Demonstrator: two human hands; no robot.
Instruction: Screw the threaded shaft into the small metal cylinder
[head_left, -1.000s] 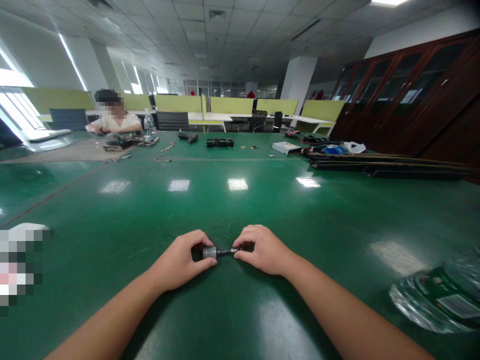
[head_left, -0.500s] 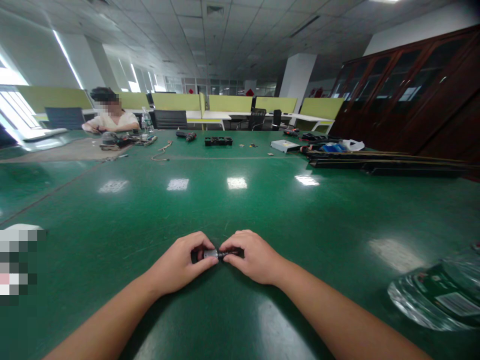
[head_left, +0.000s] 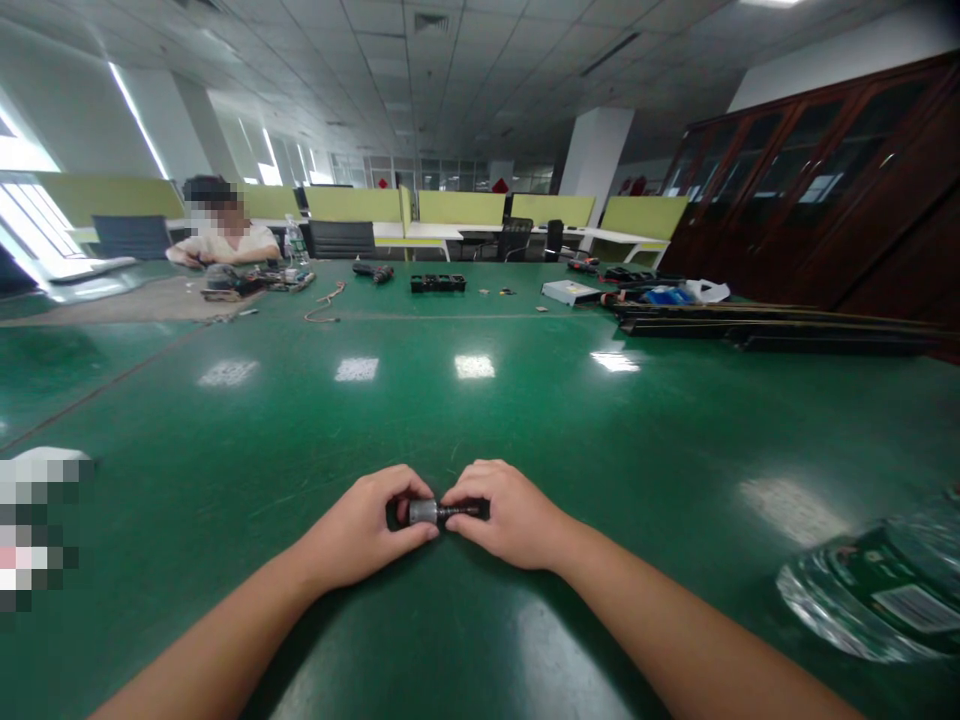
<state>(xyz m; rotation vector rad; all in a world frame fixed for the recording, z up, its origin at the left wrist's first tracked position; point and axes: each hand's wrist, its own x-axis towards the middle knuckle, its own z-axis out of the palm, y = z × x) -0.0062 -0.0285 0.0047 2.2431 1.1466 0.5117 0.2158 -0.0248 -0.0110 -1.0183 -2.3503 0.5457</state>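
Note:
Low in the middle of the head view, both hands meet at one small metal part just over the green tabletop (head_left: 405, 400). A short silver cylinder (head_left: 423, 511) sits between the thumb and fingers of my left hand (head_left: 360, 527), which is closed on it. From its right end a thin, dark, ridged rod (head_left: 454, 511) runs into the grasp of my right hand (head_left: 516, 516). That hand pinches the rod between thumb and fingertips. Cylinder and rod lie in one line, roughly level. The curled fingers partly hide both ends.
A large clear water bottle (head_left: 877, 590) lies at the right. Far across the table are a drill (head_left: 373, 272), a black box-like part (head_left: 438, 283), a cord (head_left: 324, 302), a silver box (head_left: 571, 292) and long dark strips (head_left: 750, 325). Another person (head_left: 225, 240) sits at the far left.
The left thumb has slid down a little, so more of the silver cylinder shows. Both hands otherwise keep their place and their hold.

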